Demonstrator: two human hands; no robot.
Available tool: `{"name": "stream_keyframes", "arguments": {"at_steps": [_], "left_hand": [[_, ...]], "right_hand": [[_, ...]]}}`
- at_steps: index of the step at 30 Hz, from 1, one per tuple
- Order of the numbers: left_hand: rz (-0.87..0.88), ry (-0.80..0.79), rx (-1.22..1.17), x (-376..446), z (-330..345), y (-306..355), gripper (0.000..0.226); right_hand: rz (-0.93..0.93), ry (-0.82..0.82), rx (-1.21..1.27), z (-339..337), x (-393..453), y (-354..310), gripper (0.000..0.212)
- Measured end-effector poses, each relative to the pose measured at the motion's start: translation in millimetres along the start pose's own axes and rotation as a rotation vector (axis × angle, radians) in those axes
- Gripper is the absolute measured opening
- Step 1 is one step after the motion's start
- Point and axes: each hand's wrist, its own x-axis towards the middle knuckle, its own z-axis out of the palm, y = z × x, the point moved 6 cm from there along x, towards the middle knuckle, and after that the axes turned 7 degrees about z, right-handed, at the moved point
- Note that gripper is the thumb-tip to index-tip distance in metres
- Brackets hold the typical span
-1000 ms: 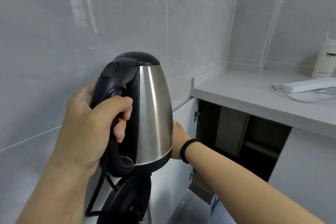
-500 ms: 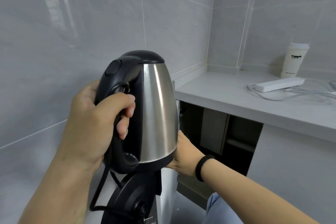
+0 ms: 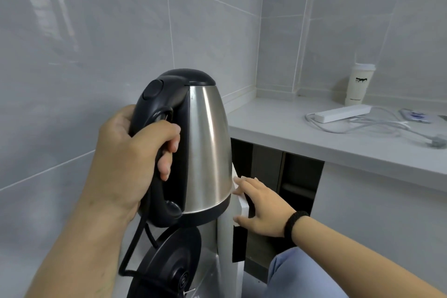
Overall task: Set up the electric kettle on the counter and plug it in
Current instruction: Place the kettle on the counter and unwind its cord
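My left hand (image 3: 128, 159) grips the black handle of a steel electric kettle (image 3: 205, 147) and holds it upright in the air, left of the counter (image 3: 278, 128). The kettle's round black base (image 3: 174, 266) dangles below it on its black cord (image 3: 133, 247). My right hand (image 3: 261, 205), with a black band on the wrist, holds the edge of the open white cabinet door (image 3: 238, 203) under the counter, fingers wrapped round it. A white power strip (image 3: 341, 113) with its grey cable lies on the counter at the right.
A white paper cup (image 3: 359, 84) stands at the back of the counter by the tiled wall. The cabinet below the counter (image 3: 278, 176) is open and dark inside. A small blue-white item (image 3: 416, 116) lies at the counter's right. My knee in jeans (image 3: 302, 273) is below.
The view has swung left and up. My right hand came out from behind the kettle and now holds the cabinet door's edge. The kettle stays in my left hand.
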Motion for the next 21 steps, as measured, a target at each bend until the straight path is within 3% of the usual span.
{"name": "stream_keyframes", "arguments": {"at_steps": [3, 7, 14, 18, 21], "left_hand": [[-0.01, -0.014, 0.0, 4, 9, -6, 0.019], [-0.018, -0.033, -0.018, 13, 21, -16, 0.016], [-0.023, -0.056, 0.016, 23, 49, -35, 0.02], [-0.05, -0.079, 0.024, 25, 61, -45, 0.02], [-0.081, -0.091, 0.01, 28, 68, -53, 0.022]], "right_hand": [[0.063, -0.038, 0.031, -9, -11, 17, 0.061], [0.185, -0.086, 0.091, -18, -20, 43, 0.08], [0.335, -0.076, 0.063, -38, -30, 87, 0.073], [0.289, -0.053, 0.048, -43, -27, 95, 0.065], [0.279, -0.036, 0.008, -46, -26, 99, 0.071]]}}
